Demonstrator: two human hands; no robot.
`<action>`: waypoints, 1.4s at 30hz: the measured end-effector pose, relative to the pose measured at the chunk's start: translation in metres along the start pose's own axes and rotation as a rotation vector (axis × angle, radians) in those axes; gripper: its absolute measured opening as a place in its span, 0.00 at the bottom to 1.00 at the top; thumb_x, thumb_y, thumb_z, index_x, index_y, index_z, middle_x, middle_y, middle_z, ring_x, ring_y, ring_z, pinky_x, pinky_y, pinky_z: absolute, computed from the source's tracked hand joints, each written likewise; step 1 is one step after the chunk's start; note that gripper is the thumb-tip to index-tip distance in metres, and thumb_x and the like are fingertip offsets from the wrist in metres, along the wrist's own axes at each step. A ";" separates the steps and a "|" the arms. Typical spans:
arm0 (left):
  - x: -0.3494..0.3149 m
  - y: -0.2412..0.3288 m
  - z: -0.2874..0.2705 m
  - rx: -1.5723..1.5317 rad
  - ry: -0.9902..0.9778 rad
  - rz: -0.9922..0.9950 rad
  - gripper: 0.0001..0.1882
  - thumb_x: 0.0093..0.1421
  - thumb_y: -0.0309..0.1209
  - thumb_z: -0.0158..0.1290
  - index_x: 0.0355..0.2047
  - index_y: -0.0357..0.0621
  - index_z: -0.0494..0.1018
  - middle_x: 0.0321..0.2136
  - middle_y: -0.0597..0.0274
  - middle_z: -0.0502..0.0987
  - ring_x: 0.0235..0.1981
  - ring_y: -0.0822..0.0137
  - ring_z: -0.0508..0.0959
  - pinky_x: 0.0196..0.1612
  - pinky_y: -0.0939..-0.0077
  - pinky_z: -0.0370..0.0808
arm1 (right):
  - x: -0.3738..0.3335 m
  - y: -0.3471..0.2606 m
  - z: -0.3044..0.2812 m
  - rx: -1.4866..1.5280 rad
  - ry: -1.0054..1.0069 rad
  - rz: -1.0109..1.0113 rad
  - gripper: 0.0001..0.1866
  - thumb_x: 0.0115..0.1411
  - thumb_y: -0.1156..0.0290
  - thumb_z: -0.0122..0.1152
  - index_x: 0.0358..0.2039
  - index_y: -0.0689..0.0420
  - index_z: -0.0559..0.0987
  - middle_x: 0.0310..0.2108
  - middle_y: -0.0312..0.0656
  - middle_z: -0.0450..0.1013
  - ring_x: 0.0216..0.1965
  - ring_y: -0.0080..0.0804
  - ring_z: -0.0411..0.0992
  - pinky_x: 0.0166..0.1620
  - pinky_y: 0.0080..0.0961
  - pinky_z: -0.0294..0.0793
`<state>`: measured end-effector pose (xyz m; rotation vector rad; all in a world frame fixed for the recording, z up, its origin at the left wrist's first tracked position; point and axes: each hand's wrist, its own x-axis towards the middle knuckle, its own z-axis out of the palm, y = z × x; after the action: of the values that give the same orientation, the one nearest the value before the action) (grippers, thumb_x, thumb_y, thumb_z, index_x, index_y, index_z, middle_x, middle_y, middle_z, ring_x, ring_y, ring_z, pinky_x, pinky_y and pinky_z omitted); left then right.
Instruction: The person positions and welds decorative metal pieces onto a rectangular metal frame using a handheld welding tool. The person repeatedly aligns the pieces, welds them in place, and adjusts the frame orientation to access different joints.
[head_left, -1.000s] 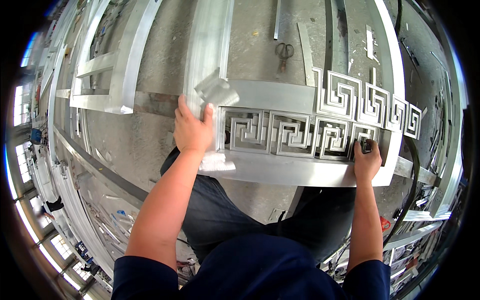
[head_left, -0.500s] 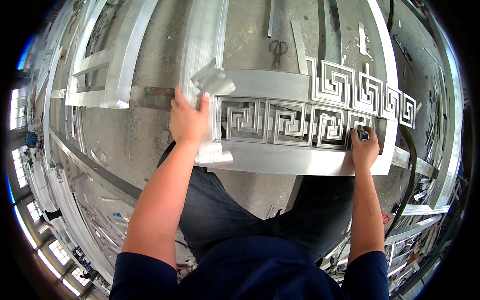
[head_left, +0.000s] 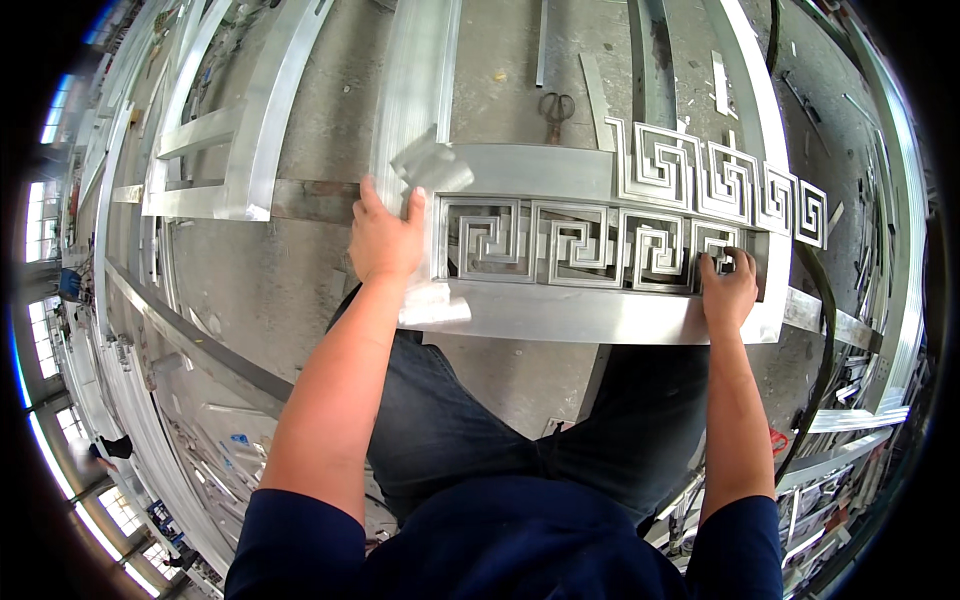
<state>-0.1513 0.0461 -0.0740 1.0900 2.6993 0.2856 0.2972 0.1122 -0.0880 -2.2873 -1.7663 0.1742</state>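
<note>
A silver metal frame (head_left: 590, 314) lies in front of me, across my knees. Inside its long opening sits a fretwork strip (head_left: 490, 278) of square metal spirals. My left hand (head_left: 388, 240) grips the frame's left upright, thumb on top and fingers at the outer edge. Crumpled clear wrap or tape (head_left: 432, 168) is around that upright above and below the hand. At the strip's right end my right hand (head_left: 730, 290) pinches the last spiral between thumb and curled fingers. A second fretwork strip (head_left: 663, 165) rests along the frame's far bar, overhanging to the right.
Scissors (head_left: 556, 112) lie on the concrete floor beyond the frame. Another metal frame (head_left: 255, 150) stands to the left. A dark cable or hose (head_left: 826, 300) runs down the right side. Stacked metal profiles (head_left: 140, 420) and scraps lie at both sides.
The view has shifted slightly, so the left-side items sit a little further right. Both hands keep their places on the frame and strip.
</note>
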 end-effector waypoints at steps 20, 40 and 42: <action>-0.002 -0.002 0.003 -0.034 0.034 0.008 0.44 0.62 0.63 0.50 0.68 0.46 0.56 0.59 0.46 0.70 0.57 0.45 0.73 0.55 0.48 0.73 | 0.003 0.017 0.010 0.099 0.132 -0.041 0.18 0.57 0.57 0.66 0.26 0.62 0.77 0.32 0.45 0.74 0.37 0.50 0.72 0.45 0.44 0.69; -0.154 0.090 0.046 0.070 -0.141 0.793 0.49 0.61 0.66 0.48 0.71 0.43 0.55 0.73 0.49 0.49 0.75 0.49 0.47 0.74 0.46 0.40 | -0.003 0.017 0.005 0.391 0.248 -0.041 0.13 0.58 0.64 0.62 0.25 0.61 0.76 0.30 0.43 0.73 0.33 0.44 0.71 0.45 0.37 0.69; -0.155 0.092 0.045 0.082 -0.161 0.780 0.49 0.61 0.66 0.49 0.71 0.44 0.56 0.73 0.49 0.49 0.75 0.50 0.47 0.74 0.46 0.40 | -0.007 0.022 -0.003 0.588 0.194 0.025 0.12 0.59 0.66 0.64 0.26 0.62 0.77 0.30 0.41 0.73 0.31 0.37 0.71 0.41 0.33 0.70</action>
<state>0.0301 0.0068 -0.0741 2.0503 2.0444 0.1889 0.3171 0.0999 -0.0918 -1.8322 -1.3601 0.4017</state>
